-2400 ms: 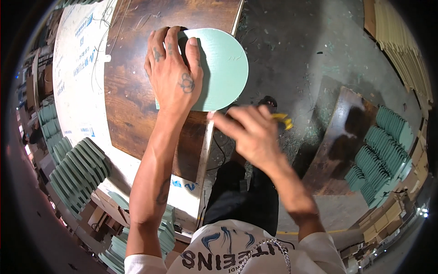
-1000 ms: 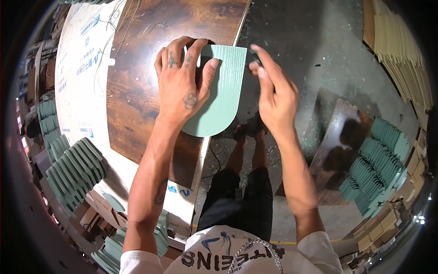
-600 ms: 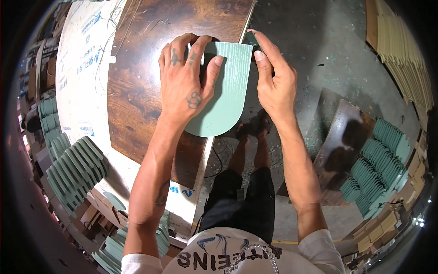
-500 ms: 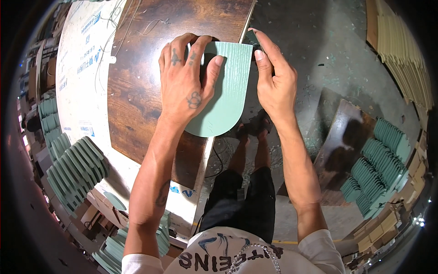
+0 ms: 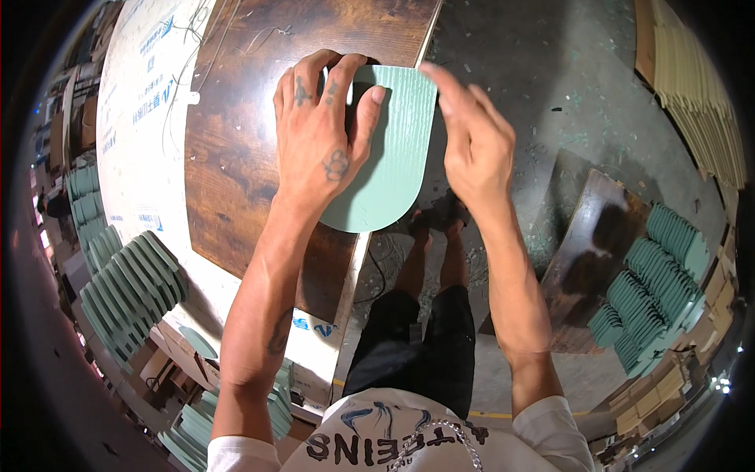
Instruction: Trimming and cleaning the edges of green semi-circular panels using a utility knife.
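A pale green panel (image 5: pixel 397 149) with a wood-grain face, one straight end and one rounded end, lies flat and overhangs the right edge of a dark brown wooden board (image 5: pixel 236 157). Across its left part rests my left hand (image 5: pixel 322 134), fingers bent toward the far end and thumb on the face, holding it down. My right hand (image 5: pixel 478 145) is at the panel's far right corner, with its index fingertip at the edge. Its fingers are bent together and partly smeared by motion; whatever they hold, if anything, is hidden.
Green panels stand in rows on the left (image 5: pixel 130 295) and on another brown board (image 5: pixel 582 259) at the right. Yellowish sheets (image 5: pixel 700 102) are stacked far right. Loose string (image 5: pixel 263 43) lies on the work board, and green scraps are scattered over the grey floor (image 5: pixel 543 86).
My right hand has turned, its fingertips shifting left and slightly nearer onto the panel's far corner. The panel and my left hand have shifted slightly away from me.
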### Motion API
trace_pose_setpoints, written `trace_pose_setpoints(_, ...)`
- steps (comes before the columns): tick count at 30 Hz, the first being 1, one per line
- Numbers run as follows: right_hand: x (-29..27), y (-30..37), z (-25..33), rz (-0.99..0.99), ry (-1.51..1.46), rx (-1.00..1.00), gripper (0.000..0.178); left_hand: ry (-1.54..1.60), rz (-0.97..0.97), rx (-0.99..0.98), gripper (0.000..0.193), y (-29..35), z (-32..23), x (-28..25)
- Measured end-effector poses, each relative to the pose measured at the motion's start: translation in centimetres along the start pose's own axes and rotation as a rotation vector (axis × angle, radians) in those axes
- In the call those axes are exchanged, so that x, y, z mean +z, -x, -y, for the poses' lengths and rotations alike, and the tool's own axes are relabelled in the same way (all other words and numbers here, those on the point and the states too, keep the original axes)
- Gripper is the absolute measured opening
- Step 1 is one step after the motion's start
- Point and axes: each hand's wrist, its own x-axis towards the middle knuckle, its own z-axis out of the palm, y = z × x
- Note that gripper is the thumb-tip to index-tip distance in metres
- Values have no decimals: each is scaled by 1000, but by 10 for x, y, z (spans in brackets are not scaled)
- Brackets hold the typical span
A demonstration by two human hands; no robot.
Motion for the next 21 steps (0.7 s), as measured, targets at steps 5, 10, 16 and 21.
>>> trace_pose_setpoints(5,-18,86,30,261,153,-119,50,34,-10,-23,34,0,0,2)
trace_pose_setpoints(10,-15,46,19,99,217,-90,57,21,-36,-11,29,3,4,2)
trace_pose_setpoints(16,-16,2,7,161,390,-247,57,43,-64,11,27,-1,2,5)
trace_pose_setpoints(21,-15,99,50,256,300,-125,58,45,-95,4,27,1,6,5)
